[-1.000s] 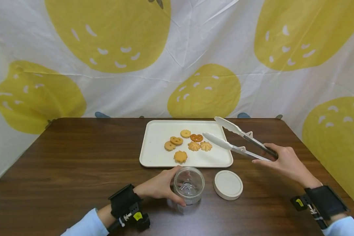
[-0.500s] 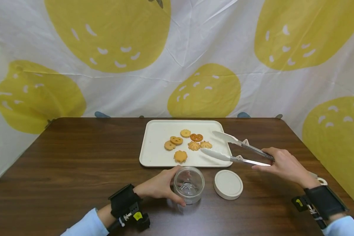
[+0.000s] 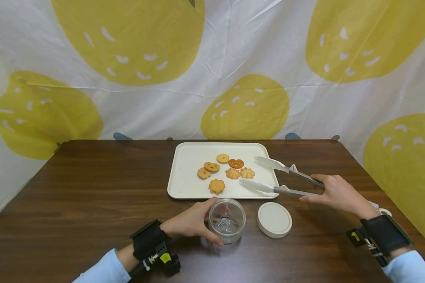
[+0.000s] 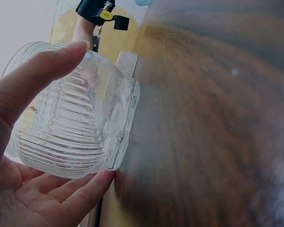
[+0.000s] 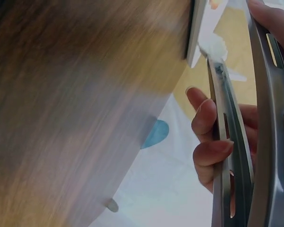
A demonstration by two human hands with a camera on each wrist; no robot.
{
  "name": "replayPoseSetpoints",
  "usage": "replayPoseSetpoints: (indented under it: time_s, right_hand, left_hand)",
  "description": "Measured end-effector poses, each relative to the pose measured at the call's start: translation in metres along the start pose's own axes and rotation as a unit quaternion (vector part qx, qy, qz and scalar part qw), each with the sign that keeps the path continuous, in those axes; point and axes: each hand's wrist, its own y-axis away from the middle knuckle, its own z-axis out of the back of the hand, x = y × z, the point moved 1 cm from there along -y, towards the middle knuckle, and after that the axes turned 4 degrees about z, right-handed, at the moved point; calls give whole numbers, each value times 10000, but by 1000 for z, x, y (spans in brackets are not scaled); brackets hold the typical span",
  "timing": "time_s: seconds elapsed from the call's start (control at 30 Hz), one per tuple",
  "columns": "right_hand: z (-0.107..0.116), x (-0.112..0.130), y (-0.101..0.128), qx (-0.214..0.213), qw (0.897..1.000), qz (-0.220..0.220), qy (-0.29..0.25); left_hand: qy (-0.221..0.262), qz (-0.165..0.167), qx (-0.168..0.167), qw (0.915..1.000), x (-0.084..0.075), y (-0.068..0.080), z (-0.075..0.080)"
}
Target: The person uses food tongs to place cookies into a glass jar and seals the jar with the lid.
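Observation:
My left hand grips a ribbed clear glass jar, thumb on the near side and fingers round the far side; the jar stands upright on the table with no lid on. In my right hand is a pair of metal tongs with pale tips, its two arms spread apart. The tips hover over the right part of a white tray, with nothing between them. Several cookies lie on the tray, among them a flower-shaped cookie, a pretzel-shaped cookie and a ridged cookie close to the lower tip.
A round white lid lies on the brown wooden table, right of the jar and below the tongs. Behind the table's far edge hangs a white cloth printed with yellow fruit.
The tongs' tips have come down and a little left toward the right-hand cookies, and my right hand has shifted slightly left. My left hand and the jar have stayed in place.

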Motion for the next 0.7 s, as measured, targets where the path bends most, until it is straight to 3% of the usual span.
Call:
replayPoseSetpoints:
  time_s: [0.4, 0.7]
  right_hand:
    - [4, 3, -4, 369, 9990, 22, -236]
    - [4, 5, -1, 158, 9998, 100, -83]
  left_hand:
    - [-37, 68, 3, 10000, 1, 0, 1]
    - [-69, 71, 5, 10000, 0, 0, 0]
